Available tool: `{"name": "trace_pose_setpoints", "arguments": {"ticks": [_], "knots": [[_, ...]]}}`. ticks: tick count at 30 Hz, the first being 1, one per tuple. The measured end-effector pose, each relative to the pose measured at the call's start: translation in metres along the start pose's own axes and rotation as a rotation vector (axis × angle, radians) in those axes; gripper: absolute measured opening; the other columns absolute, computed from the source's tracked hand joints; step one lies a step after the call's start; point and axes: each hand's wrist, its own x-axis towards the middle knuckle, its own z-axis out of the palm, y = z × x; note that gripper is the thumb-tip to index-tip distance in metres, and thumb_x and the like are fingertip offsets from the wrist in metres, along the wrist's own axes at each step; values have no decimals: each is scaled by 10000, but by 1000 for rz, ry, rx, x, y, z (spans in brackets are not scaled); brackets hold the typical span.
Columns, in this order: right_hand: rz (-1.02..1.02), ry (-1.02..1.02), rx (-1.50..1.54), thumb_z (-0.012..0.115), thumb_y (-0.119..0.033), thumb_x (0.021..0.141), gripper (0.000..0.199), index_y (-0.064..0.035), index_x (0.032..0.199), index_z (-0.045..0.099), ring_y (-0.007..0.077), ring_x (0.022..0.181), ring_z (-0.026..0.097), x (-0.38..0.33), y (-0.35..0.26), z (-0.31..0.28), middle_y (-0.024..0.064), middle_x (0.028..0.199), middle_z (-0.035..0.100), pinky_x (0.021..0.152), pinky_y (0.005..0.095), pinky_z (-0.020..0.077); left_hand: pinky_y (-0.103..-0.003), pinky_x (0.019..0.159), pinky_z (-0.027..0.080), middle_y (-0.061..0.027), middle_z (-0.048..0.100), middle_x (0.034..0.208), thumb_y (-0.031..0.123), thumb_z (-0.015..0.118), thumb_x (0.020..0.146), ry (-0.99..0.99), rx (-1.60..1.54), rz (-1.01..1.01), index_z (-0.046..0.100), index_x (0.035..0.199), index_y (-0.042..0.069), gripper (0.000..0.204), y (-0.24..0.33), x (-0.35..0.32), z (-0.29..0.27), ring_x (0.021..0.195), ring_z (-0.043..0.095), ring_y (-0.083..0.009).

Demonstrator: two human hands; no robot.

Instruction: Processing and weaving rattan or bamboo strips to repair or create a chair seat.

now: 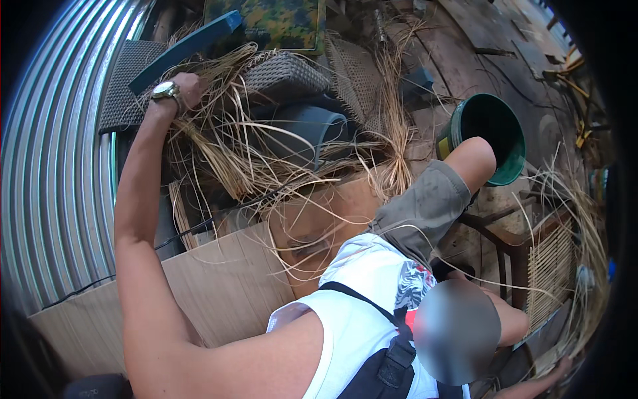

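Left hand (188, 90): far left, fingers buried in the straw (232, 153); grip closed on strands, as far as shows.
Right hand (531, 386): near right edge; grip cannot be told.
Straw: loose tangle over the grey tub (309, 130).
Risk: pulled strands may snag and snap.

At upper left, the left hand (188, 88) with a wristwatch (165, 90) reaches into tangled straw strips (226, 143); a green bucket (495, 136) sits at right.
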Motion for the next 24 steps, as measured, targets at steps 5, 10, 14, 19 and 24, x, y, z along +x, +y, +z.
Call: {"name": "trace_pose_setpoints", "arguments": {"ticks": [5, 10, 14, 19, 24], "knots": [[14, 42, 81, 496, -163, 959, 449, 7, 1374, 482, 280, 1110, 581, -12, 25, 17, 187, 1185, 634, 950, 335, 427, -473, 859, 515, -166, 686, 962, 133, 524, 920, 697, -240, 261, 641, 1077, 57, 210, 142, -82, -41, 934, 644, -376], [61, 87, 150, 510, -204, 977, 446, 16, 1364, 487, 260, 1088, 586, -43, 69, 30, 178, 1168, 638, 936, 331, 433, -463, 1093, 354, -162, 534, 1367, 271, 511, 988, 431, -416, 777, 565, 1297, 83, 366, 216, -69, 45, 1269, 494, -340], [88, 137, 163, 518, -229, 988, 447, 22, 1358, 490, 249, 1075, 589, -54, 140, 42, 173, 1157, 641, 927, 329, 437, -545, 1116, 296, -88, 528, 1397, 366, 486, 973, 43, -319, 380, 610, 1280, 208, 367, 141, -70, 170, 1317, 451, -313], [-31, 11, 398, 539, -265, 980, 431, 11, 1311, 530, 220, 987, 569, -43, 132, 54, 137, 1074, 632, 856, 326, 432, -530, 1196, 108, -29, 424, 1505, 557, 504, 883, -267, 241, 90, 548, 1371, 300, 554, 44, -111, 255, 1423, 306, -271], [-86, -33, 590, 560, -302, 972, 420, -1, 1264, 569, 191, 899, 548, -46, 135, 9, 102, 991, 624, 785, 323, 426, -522, 1203, 104, -33, 329, 1572, 575, 559, 848, -266, 258, -16, 552, 1371, 297, 592, 58, -84, 255, 1462, 217, -320]]}}
